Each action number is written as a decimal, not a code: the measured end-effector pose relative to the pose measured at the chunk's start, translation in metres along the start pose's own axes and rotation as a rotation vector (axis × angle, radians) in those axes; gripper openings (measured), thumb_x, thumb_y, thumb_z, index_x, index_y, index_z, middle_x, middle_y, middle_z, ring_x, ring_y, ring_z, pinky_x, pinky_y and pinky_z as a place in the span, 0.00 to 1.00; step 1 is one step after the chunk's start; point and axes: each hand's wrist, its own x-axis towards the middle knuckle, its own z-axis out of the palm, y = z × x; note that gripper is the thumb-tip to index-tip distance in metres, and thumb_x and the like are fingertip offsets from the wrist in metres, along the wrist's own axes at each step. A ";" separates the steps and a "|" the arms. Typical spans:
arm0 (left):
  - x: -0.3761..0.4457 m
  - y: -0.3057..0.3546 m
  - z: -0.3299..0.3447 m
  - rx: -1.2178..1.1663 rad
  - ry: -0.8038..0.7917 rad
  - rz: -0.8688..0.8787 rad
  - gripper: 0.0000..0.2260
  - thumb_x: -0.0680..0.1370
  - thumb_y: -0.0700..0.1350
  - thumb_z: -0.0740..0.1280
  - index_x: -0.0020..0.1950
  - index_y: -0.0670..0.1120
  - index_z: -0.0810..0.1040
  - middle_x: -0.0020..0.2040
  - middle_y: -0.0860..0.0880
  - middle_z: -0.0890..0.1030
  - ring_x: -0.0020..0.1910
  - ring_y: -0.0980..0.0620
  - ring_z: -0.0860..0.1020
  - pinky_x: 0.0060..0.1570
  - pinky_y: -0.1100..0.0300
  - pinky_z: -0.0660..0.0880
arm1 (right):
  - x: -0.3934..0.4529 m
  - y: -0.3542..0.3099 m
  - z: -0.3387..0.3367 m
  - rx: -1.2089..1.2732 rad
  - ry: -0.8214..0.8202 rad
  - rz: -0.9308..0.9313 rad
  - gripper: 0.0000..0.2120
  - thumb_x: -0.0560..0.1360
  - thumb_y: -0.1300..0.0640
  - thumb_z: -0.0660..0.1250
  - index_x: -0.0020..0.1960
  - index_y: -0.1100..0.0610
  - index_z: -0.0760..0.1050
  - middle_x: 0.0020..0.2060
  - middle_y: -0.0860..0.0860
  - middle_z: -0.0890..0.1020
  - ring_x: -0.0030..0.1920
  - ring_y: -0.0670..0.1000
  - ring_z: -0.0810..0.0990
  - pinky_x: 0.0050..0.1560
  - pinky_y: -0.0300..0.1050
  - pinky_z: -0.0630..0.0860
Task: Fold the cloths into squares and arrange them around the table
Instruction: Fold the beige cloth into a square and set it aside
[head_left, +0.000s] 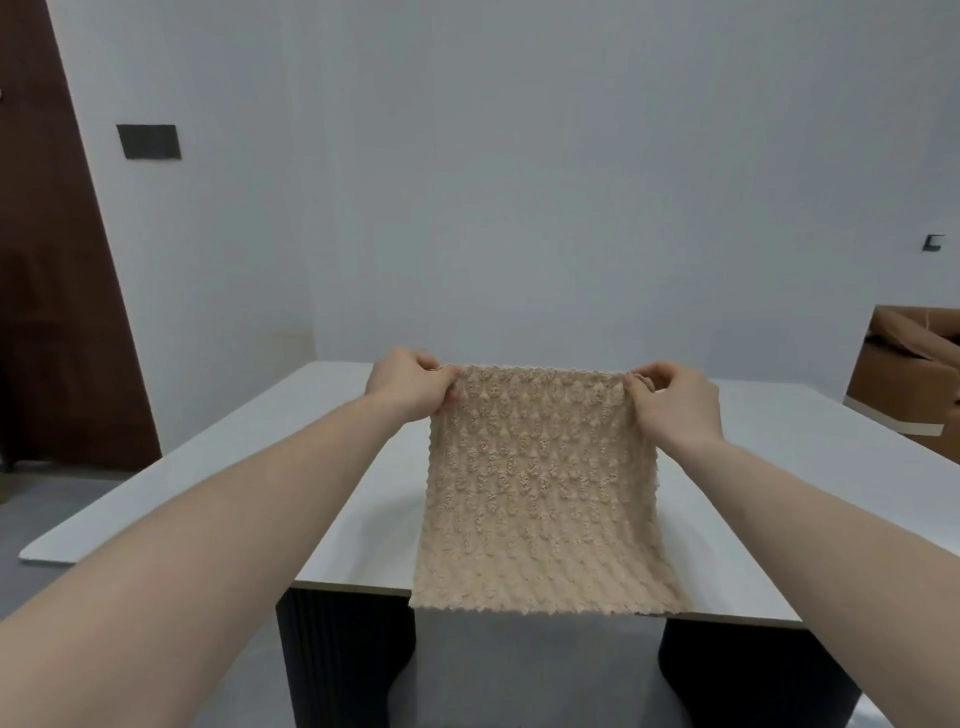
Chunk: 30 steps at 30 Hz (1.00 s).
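Beige textured cloth (540, 488): held up over the white table (218, 467), its lower edge draped past the near table edge. Top left corner is pinched by the left hand (410, 384), top right corner by the right hand (670, 400), fingers curled round the fabric.

A white table (218, 483) on dark ribbed legs fills the lower middle of the frame, a beige knobbly cloth (545, 499) draped over its near edge.
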 end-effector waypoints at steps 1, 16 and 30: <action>0.002 -0.001 0.003 -0.028 -0.004 -0.022 0.13 0.78 0.53 0.69 0.40 0.47 0.87 0.36 0.53 0.86 0.42 0.48 0.85 0.48 0.54 0.82 | 0.003 0.001 0.002 0.004 0.003 -0.003 0.06 0.77 0.50 0.69 0.48 0.50 0.83 0.43 0.46 0.83 0.48 0.51 0.81 0.51 0.43 0.74; -0.025 -0.030 0.020 -0.050 -0.077 -0.068 0.05 0.73 0.46 0.71 0.40 0.52 0.87 0.38 0.54 0.87 0.43 0.53 0.86 0.40 0.58 0.80 | -0.027 0.030 -0.018 -0.083 -0.215 -0.059 0.06 0.76 0.57 0.67 0.44 0.49 0.81 0.44 0.42 0.83 0.46 0.42 0.82 0.39 0.39 0.73; -0.084 -0.069 0.038 0.302 -0.187 0.078 0.07 0.75 0.48 0.67 0.43 0.57 0.85 0.38 0.60 0.82 0.42 0.57 0.81 0.46 0.61 0.77 | -0.070 0.073 -0.046 -0.488 -0.536 -0.282 0.06 0.73 0.56 0.69 0.42 0.45 0.80 0.42 0.39 0.82 0.48 0.41 0.80 0.51 0.45 0.78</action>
